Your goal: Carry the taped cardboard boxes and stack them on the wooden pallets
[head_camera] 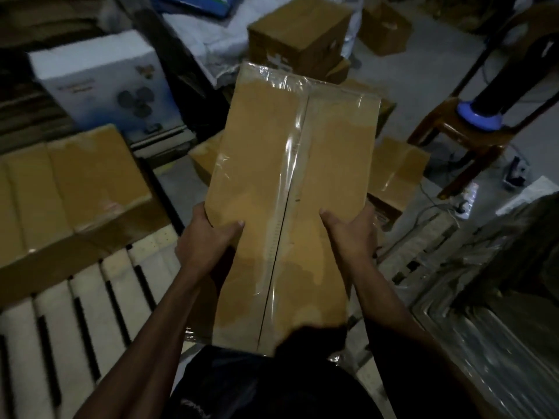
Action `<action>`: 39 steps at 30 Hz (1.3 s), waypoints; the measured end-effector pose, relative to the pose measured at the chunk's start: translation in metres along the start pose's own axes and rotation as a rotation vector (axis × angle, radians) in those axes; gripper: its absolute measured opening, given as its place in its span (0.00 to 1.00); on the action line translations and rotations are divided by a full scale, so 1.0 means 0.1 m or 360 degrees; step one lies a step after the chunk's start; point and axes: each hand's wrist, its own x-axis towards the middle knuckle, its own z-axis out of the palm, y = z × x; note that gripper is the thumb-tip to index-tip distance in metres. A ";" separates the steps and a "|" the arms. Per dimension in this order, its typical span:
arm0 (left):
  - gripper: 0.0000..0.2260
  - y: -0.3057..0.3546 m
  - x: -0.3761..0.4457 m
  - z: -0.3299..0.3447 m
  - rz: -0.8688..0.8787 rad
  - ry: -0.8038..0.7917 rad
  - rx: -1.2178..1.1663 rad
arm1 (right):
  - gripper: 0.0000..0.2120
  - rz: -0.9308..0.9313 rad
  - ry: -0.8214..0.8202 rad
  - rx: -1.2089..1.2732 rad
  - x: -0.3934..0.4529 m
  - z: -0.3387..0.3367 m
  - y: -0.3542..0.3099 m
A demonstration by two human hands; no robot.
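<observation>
The person is holding a long taped cardboard box (290, 189) in front of the chest, long axis pointing away, left hand (208, 237) and right hand (352, 231) each gripping a side edge near the close end, thumbs on top. The wooden pallet (90, 313) is lying lower left, nearer the left hand, already carrying what are probably taped boxes (72, 182) at its far end.

1. You are holding a long brown taped cardboard box (290, 189) flat side up, clear tape running along its centre seam.
2. Stacked boxes (69, 189) are lying on the slatted wooden pallet (75, 322) at your left.
</observation>
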 end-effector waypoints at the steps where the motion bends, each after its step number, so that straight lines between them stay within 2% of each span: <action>1: 0.32 -0.07 -0.12 -0.05 -0.0032 0.0034 -0.0012 | 0.39 -0.0027 -0.0036 0.0002 -0.08 0.00 0.01; 12: 0.35 -1.06 -1.98 -0.75 -0.0472 0.0543 -0.0029 | 0.40 -0.0414 -0.0582 -0.0174 -1.45 0.09 0.20; 19: 0.42 -1.80 -2.96 -1.26 -0.0492 0.0813 0.0020 | 0.43 -0.0700 -0.0898 -0.0272 -2.47 0.44 0.18; 24: 0.42 -2.46 -3.40 -1.66 -0.0638 0.0875 0.0091 | 0.42 -0.0869 -0.1097 -0.0331 -3.23 0.84 0.17; 28: 0.42 -3.09 -3.63 -2.08 -0.0792 0.0898 0.0084 | 0.41 -0.0889 -0.1207 -0.0413 -3.93 1.33 0.19; 33: 0.39 -3.90 -3.83 -2.71 -0.0927 0.0918 0.0131 | 0.41 -0.0885 -0.1276 -0.0449 -4.85 1.93 0.15; 39: 0.39 -4.44 -3.87 -3.32 -0.1000 0.0968 0.0122 | 0.41 -0.0912 -0.1332 -0.0480 -5.52 2.43 -0.03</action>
